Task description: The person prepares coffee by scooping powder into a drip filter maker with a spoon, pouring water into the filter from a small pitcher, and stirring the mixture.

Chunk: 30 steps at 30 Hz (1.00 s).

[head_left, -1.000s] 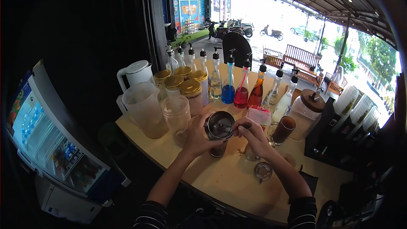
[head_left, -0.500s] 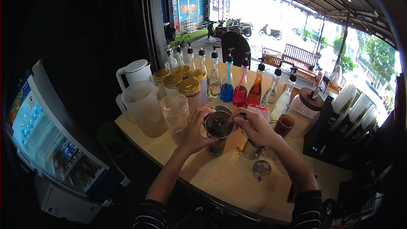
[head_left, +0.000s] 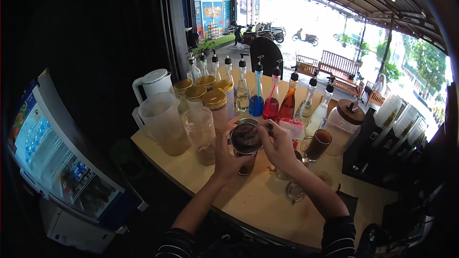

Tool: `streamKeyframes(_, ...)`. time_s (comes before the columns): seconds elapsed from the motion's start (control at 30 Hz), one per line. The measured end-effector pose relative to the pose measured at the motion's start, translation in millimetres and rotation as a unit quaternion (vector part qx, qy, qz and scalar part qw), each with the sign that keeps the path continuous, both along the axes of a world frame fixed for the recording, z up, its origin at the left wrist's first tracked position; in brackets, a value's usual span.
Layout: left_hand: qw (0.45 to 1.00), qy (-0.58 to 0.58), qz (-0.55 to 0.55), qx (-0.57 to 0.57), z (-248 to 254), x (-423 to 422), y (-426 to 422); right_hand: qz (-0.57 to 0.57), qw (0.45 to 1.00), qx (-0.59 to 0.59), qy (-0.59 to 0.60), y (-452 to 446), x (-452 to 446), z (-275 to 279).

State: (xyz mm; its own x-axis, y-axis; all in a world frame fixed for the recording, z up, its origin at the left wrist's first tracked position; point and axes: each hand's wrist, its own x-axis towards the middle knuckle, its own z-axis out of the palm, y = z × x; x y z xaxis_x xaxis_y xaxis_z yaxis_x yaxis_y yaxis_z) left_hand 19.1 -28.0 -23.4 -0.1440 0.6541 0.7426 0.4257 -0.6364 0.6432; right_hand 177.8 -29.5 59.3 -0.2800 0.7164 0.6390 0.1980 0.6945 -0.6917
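Observation:
My left hand (head_left: 225,155) is wrapped around the left side of a round metal strainer (head_left: 246,137) with dark contents. The strainer sits over a glass (head_left: 246,166) holding dark liquid. My right hand (head_left: 278,145) pinches the handle of a spoon at the strainer's right side; the spoon's bowl is hard to make out in the dark contents. To the right, a glass mug (head_left: 318,145) holds brown liquid. A small metal lid (head_left: 295,190) lies on the table below my right wrist, and a partly hidden metal container stands under my right forearm.
A plastic pitcher (head_left: 165,123), an open clear jar (head_left: 198,134) and gold-lidded jars (head_left: 214,99) stand left. Pump bottles (head_left: 256,95) line the back. A wooden-lidded jar (head_left: 346,126) and stacked cups (head_left: 389,109) are right. A fridge (head_left: 57,148) stands far left.
My right hand has moved about the strainer's right side with the spoon, lower and left of its half-second-ago position. The dark contents look shifted. My left hand still holds the strainer.

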Motion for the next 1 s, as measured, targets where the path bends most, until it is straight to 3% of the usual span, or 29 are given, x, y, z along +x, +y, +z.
streamKeyframes(0.13, 0.997, 0.082, 0.012, -0.007, 6, -12, -1, 0.032, 0.996, 0.048, -0.067, 7, 14, 13)
streamKeyframes(0.2, 0.987, 0.155, 0.035, -0.006, 14, -18, -2, 0.018, 0.984, 0.04, -0.174, 14, 25, 25)
streamKeyframes(0.33, 0.984, 0.172, 0.034, 0.001, 20, -22, 1, 0.091, 0.979, 0.049, -0.174, 23, 31, 25)
streamKeyframes(0.47, 0.98, 0.2, 0.022, -0.005, 23, -25, 1, 0.078, 0.983, 0.037, -0.164, 24, 34, 23)
streamKeyframes(0.53, 0.979, 0.201, 0.02, -0.008, 29, -27, 0, 0.067, 0.998, -0.01, -0.009, 24, 35, 15)
streamKeyframes(0.57, 0.98, 0.195, 0.015, -0.035, 33, -27, -1, 0.066, 0.998, -0.012, -0.009, 24, 38, 13)
streamKeyframes(0.63, 0.98, 0.188, 0.009, -0.064, 42, -28, -3, 0.063, 0.974, -0.091, 0.197, 25, 48, 8)
streamKeyframes(0.77, 0.973, 0.21, 0.016, -0.1, 52, -31, 1, 0.066, 0.925, -0.186, 0.324, 18, 74, -2)
streamKeyframes(0.9, 0.969, 0.205, 0.01, -0.139, 63, -30, -1, 0.048, 0.912, -0.216, 0.344, 4, 88, -15)
streamKeyframes(1.0, 0.966, 0.212, 0.015, -0.151, 67, -28, -1, 0.029, 0.946, -0.192, 0.26, -6, 95, -32)
